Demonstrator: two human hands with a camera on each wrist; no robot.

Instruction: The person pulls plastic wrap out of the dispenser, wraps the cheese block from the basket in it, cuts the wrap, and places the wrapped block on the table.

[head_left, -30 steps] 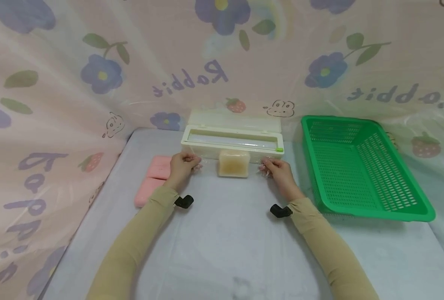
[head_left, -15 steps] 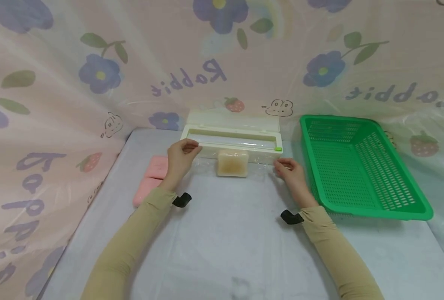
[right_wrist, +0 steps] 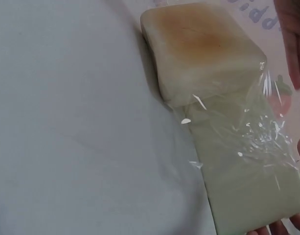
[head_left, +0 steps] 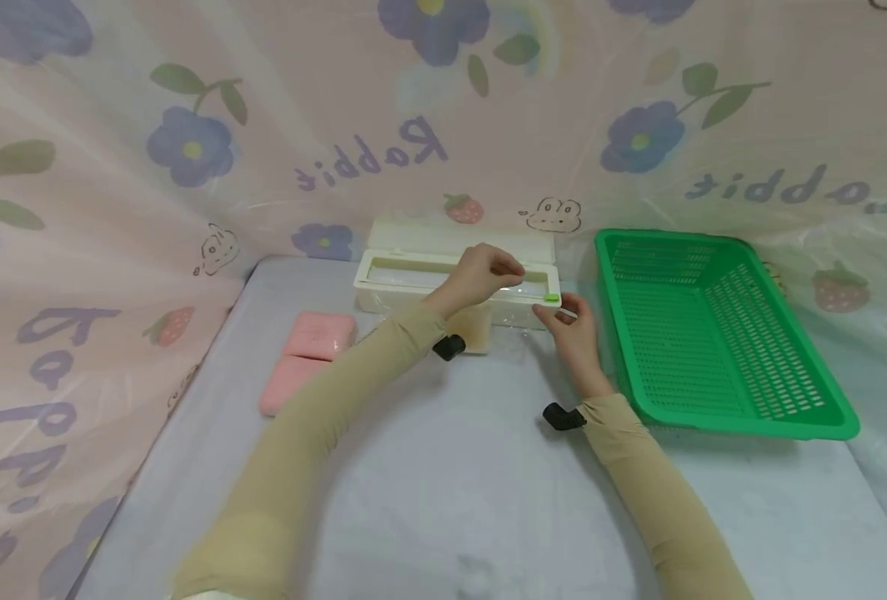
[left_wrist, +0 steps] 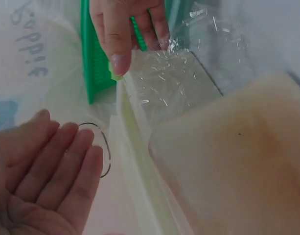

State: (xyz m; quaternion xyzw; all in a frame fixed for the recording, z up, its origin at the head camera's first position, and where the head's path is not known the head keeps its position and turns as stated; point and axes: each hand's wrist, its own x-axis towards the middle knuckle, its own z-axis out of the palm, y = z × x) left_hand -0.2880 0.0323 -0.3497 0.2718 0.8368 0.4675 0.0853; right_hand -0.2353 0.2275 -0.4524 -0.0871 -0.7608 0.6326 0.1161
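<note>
My left hand [head_left: 477,275] hovers above the cream cling film dispenser [head_left: 391,298], its lid raised; in the left wrist view its fingers are nearly straight and nothing is in them. At the dispenser's right end, my right hand [head_left: 574,337] grips the corner, thumb on top beside the green slider [head_left: 552,297] and fingers round the end. A toast-shaped block [right_wrist: 198,44] with a browned face stands against the dispenser's front, partly hidden by the left arm in the head view. Clear cling film [right_wrist: 252,142] clings wrinkled to the block and the dispenser's front.
Two pink blocks [head_left: 319,335] lie on the white-covered table [head_left: 443,500] at the left, partly behind the left sleeve. A green slotted basket [head_left: 714,350] stands close to the right hand. A patterned curtain [head_left: 263,150] hangs directly behind the dispenser.
Both hands have let go of the film's sides. The left hand has crossed rightward over the dispenser; the right hand has moved out and up to the dispenser's right end. The block stays put.
</note>
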